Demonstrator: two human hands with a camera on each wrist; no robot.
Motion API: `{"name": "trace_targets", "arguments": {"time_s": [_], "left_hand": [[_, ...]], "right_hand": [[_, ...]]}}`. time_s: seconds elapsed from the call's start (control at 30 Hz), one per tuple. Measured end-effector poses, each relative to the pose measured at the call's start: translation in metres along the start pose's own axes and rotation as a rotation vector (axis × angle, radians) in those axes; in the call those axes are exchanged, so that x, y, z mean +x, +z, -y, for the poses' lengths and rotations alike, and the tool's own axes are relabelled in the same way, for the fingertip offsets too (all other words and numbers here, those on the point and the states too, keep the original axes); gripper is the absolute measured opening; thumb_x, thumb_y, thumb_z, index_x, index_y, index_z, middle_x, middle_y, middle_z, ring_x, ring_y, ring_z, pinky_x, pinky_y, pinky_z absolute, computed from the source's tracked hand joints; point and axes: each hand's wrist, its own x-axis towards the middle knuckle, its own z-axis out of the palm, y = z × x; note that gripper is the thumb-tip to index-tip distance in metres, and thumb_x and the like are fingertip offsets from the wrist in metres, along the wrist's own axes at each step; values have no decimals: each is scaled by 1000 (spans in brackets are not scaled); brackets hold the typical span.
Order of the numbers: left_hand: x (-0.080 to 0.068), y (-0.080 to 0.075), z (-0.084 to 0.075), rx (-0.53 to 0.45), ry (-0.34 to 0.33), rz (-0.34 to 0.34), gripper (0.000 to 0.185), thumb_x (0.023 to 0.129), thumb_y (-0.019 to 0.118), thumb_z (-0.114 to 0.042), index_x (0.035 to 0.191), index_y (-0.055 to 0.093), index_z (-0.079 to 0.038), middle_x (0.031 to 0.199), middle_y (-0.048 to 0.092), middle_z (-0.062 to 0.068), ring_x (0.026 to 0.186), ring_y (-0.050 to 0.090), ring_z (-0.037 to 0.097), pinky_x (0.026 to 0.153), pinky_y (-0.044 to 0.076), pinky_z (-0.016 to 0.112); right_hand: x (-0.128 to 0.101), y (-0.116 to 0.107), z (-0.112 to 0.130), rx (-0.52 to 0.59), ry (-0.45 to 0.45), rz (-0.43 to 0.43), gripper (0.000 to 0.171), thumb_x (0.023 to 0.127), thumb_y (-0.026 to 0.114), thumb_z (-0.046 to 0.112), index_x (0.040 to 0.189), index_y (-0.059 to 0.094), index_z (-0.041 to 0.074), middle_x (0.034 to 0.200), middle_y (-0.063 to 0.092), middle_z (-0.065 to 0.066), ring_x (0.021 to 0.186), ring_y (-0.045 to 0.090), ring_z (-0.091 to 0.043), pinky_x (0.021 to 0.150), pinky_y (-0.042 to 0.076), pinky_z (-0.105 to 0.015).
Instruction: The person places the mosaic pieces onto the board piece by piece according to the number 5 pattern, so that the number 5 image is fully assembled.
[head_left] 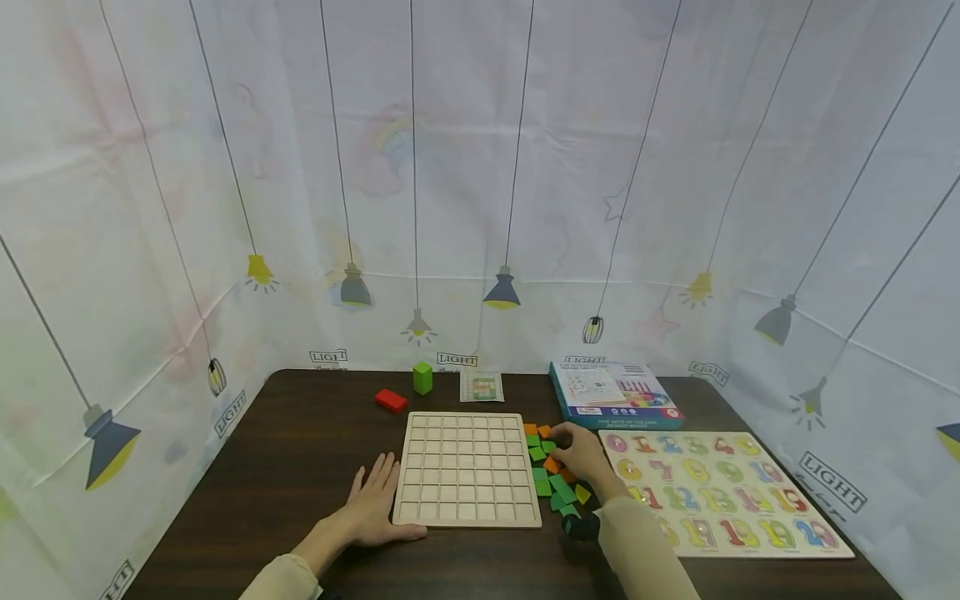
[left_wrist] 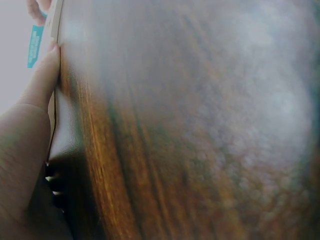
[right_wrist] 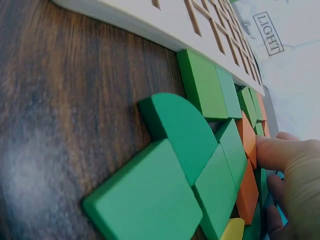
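Currently the right hand (head_left: 581,454) sits on the heap of coloured wooden tiles (head_left: 551,475), which lies on the dark counter (head_left: 300,467) just at 3 o'clock of the gridded wooden board (head_left: 467,469). Its fingers are curled down onto an orange tile (head_left: 552,465) near the middle of the heap; in the right wrist view a fingertip (right_wrist: 272,152) presses against the orange piece's edge, though whether it is pinched or only touched is hard to say from that angle.

The left hand (head_left: 372,504) lies flat, fingers straight, at 9 o'clock of the board, thumb against the board's near left corner; it grips nothing.

Handling notes:
- Tiles look like painted wood: rigid, light, thin slabs with squared edges, one green piece (right_wrist: 180,132) with a rounded side.
- Paint looks smooth, so faces may be a bit slippery; edges give the better hold.
- Pieces lie flat and packed edge to edge, so a tile would best be taken by two opposite edges, or slid clear first.
- Not fragile.

Further off: a number puzzle board (head_left: 720,492) at 3 o'clock of the heap, a boxed set (head_left: 615,393) at 1 o'clock, a pattern card (head_left: 482,386), a green block (head_left: 422,377) and a red block (head_left: 391,400) toward 12 and 11 o'clock of the board.
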Motion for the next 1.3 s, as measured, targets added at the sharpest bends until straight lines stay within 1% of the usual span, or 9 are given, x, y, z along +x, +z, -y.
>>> {"name": "trace_targets", "arguments": {"time_s": [0.13,0.27,0.4,0.53,0.63,0.87,1.0,1.1,1.3], "left_hand": [[0,1,1,9,-1,-4,122,69,50,-84,151,12,-2,155,3,19,142,-2,34,107,0,60],[1,2,2,14,0,-6,123,68,48,-86,151,13,-2,155,3,19,142,-2,34,107,0,60],[1,2,3,4,-1,-9,123,68,50,-84,151,13,-2,155,4,19,142,-1,34,107,0,60],[-1,0,3,-14,9,-15,121,69,53,-82,150,14,0,155,5,21,142,0,36,106,0,62],[-3,-3,0,-8,9,0,121,70,52,-82,150,13,1,155,4,22,142,-1,36,106,-1,62],[-8,-10,-10,-52,16,11,122,71,55,-79,149,12,5,153,5,27,141,-2,39,105,-1,64],[-6,-3,-5,-10,-16,27,123,70,51,-83,151,11,0,155,3,22,142,-3,35,107,0,60],[-2,1,0,4,-14,18,123,69,51,-83,151,12,0,155,3,21,142,-3,34,107,0,60],[0,0,0,20,-10,18,125,68,48,-86,151,10,-1,155,0,19,142,-5,32,107,-1,59]], "right_hand": [[0,0,1,38,29,4,23,83,72,8,106,65,10,105,62,-9,87,53,-23,85,47,-45],[-2,-1,2,56,26,-4,23,84,72,8,106,65,7,103,62,-9,85,54,-22,83,48,-44],[-2,-1,0,73,22,-31,23,83,72,8,105,64,5,100,62,-9,84,54,-22,81,49,-42],[-1,-1,-1,103,19,-60,23,83,72,6,104,64,4,100,63,-10,88,56,-24,83,49,-43],[-1,-1,-1,106,-6,-78,23,82,72,5,104,64,3,99,63,-11,89,58,-25,83,49,-43],[2,4,8,92,-80,-121,24,80,73,5,103,64,2,95,64,-9,87,59,-23,79,50,-42],[5,11,17,113,-96,-148,25,79,74,4,103,65,2,96,65,-9,89,59,-24,81,49,-42],[7,15,25,134,-119,-163,26,78,74,2,103,65,1,98,65,-11,90,60,-26,82,49,-43],[11,24,35,174,-147,-160,26,79,74,2,103,65,0,98,65,-11,91,60,-27,82,49,-43]]}}
